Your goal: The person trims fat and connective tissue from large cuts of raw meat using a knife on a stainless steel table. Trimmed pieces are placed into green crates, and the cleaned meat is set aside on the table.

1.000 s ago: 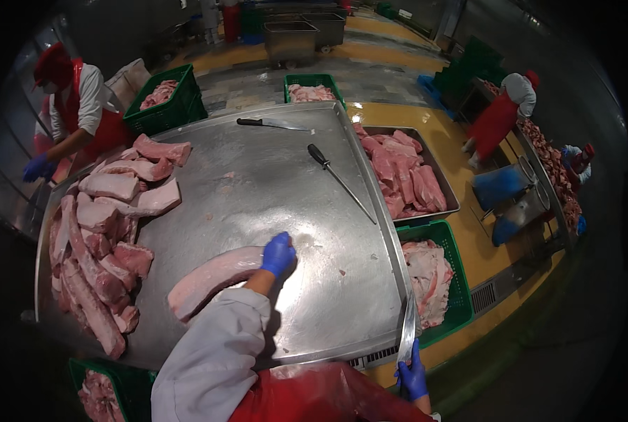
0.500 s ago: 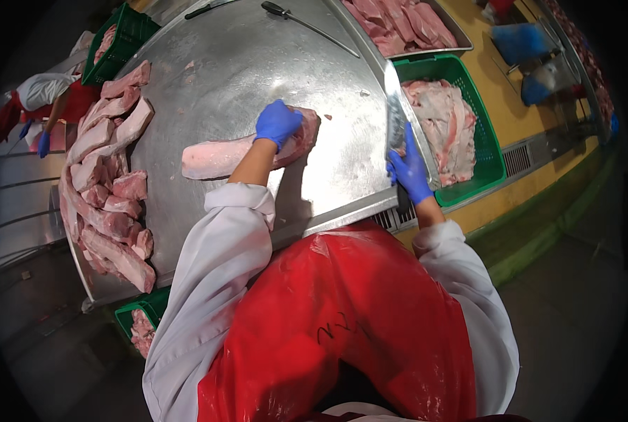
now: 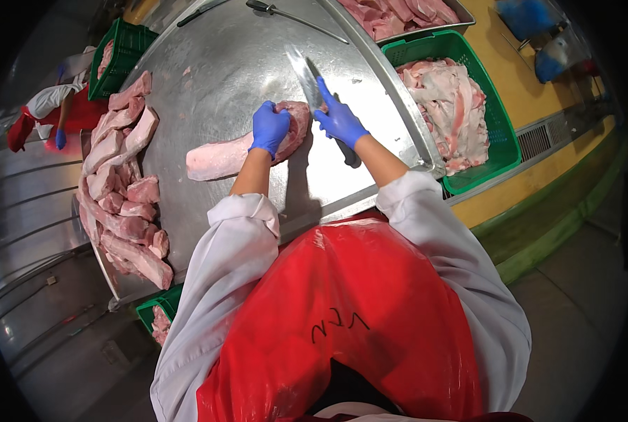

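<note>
A long slab of pale pink meat [image 3: 219, 159] lies on the metal table [image 3: 229, 70] in front of me. My left hand [image 3: 269, 129], in a blue glove, grips it near its darker right end. Just right of that end, my right hand [image 3: 343, 122], also gloved in blue, is closed round a knife [image 3: 302, 76]. The blade points away from me and a little left, beside the meat; its dark handle end shows below the hand.
Many trimmed meat pieces [image 3: 120, 186] are piled along the table's left side. A green crate [image 3: 502, 133] of fatty trimmings stands at the right, below a metal tray [image 3: 461, 15] of meat. A sharpening steel [image 3: 296, 19] and another knife [image 3: 200, 13] lie at the far edge. Another person [image 3: 52, 103] works at the far left.
My right hand has swung the knife left from the table's right edge to beside the meat's right end. My left hand keeps its hold on the meat.
</note>
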The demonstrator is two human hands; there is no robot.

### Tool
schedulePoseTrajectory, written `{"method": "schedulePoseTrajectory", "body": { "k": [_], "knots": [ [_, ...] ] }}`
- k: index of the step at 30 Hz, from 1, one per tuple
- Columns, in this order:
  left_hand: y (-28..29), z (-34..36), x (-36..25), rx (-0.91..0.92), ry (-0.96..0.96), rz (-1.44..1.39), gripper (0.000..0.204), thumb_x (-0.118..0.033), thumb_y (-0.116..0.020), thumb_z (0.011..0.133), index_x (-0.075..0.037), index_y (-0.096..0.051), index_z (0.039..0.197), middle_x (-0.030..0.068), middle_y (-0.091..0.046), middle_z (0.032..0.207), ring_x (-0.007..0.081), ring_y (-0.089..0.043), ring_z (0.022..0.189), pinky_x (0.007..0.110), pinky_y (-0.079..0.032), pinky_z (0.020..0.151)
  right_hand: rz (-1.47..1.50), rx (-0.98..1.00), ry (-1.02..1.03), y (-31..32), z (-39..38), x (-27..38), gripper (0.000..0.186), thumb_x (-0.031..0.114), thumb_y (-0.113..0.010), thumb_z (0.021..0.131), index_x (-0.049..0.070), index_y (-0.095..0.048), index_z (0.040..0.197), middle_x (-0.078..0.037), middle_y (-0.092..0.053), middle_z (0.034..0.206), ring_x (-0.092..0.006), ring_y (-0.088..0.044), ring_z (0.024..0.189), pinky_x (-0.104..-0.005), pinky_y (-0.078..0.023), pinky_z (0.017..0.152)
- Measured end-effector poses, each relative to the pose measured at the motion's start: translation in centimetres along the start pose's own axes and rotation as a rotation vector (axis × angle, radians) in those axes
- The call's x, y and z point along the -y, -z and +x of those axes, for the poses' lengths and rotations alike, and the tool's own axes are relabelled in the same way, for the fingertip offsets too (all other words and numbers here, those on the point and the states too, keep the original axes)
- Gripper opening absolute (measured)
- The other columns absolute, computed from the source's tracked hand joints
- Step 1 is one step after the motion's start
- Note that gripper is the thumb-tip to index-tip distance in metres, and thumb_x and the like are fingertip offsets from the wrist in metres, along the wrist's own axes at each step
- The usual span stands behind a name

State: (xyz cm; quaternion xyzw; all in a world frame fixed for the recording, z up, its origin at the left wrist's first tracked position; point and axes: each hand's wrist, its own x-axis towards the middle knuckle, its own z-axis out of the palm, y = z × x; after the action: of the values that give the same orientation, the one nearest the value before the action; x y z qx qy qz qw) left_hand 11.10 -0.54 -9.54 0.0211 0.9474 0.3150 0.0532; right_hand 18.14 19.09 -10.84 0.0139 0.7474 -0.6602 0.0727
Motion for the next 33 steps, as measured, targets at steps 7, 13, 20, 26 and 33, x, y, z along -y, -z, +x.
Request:
{"method": "schedulePoseTrajectory", "body": {
  "k": [7,13,20,26,33],
  "knots": [
    [0.3,0.1,-0.5,-0.018,-0.074,0.01,0.022,-0.018,-0.066,0.083,0.001,-0.065,0.092,0.0201,-0.069,0.08,0.03,-0.069,0.073,0.038,-0.053,0.069,-0.237,0.311,-0.094,0.0,0.7,-0.3,0.08,0.013,-0.052,0.094,0.032,-0.009,0.159,-0.012,-0.063,0.083,-0.0175,-0.062,0.059,-0.0312,-0.055,0.054],
    [1.9,-1.5,-3.6,0.048,-0.189,0.168,0.024,-0.019,-0.065,0.083,0.001,-0.066,0.096,0.0211,-0.071,0.083,0.0303,-0.071,0.077,0.04,-0.054,0.071,-0.239,0.404,-0.147,1.6,-3.7,2.4,0.08,0.006,-0.045,0.093,0.033,-0.009,0.159,-0.013,-0.063,0.082,-0.0176,-0.06,0.055,-0.0318,-0.054,0.052],
    [2.7,1.8,-2.4,0.096,-0.199,0.115,0.024,-0.02,-0.063,0.084,0.0,-0.066,0.097,0.0246,-0.07,0.091,0.0377,-0.07,0.086,0.042,-0.054,0.077,-0.134,0.437,-0.16,-0.2,-4.1,2.2,0.089,0.002,-0.05,0.089,0.028,-0.004,0.16,-0.015,-0.062,0.079,-0.0204,-0.063,0.058,-0.0338,-0.055,0.055],
    [3.2,2.4,-5.0,0.294,-0.341,-0.022,0.023,-0.017,-0.063,0.083,0.001,-0.065,0.097,0.0179,-0.068,0.081,0.0244,-0.067,0.076,0.036,-0.053,0.073,0.18,0.306,-0.146,-2.5,-1.2,0.5,0.077,0.004,-0.048,0.093,0.011,-0.009,0.158,-0.012,-0.059,0.074,-0.0191,-0.061,0.058,-0.0327,-0.052,0.051],
    [4.3,4.7,-5.6,0.383,-0.254,-0.057,0.013,-0.012,-0.061,0.086,-0.001,-0.065,0.092,0.0038,-0.064,0.079,0.0123,-0.059,0.075,0.03,-0.049,0.074,0.05,0.325,-0.128,-3.8,-9.5,0.6,0.084,0.006,-0.05,0.092,0.018,-0.002,0.161,-0.01,-0.059,0.079,-0.0161,-0.058,0.062,-0.0336,-0.053,0.062]
  ]
}}
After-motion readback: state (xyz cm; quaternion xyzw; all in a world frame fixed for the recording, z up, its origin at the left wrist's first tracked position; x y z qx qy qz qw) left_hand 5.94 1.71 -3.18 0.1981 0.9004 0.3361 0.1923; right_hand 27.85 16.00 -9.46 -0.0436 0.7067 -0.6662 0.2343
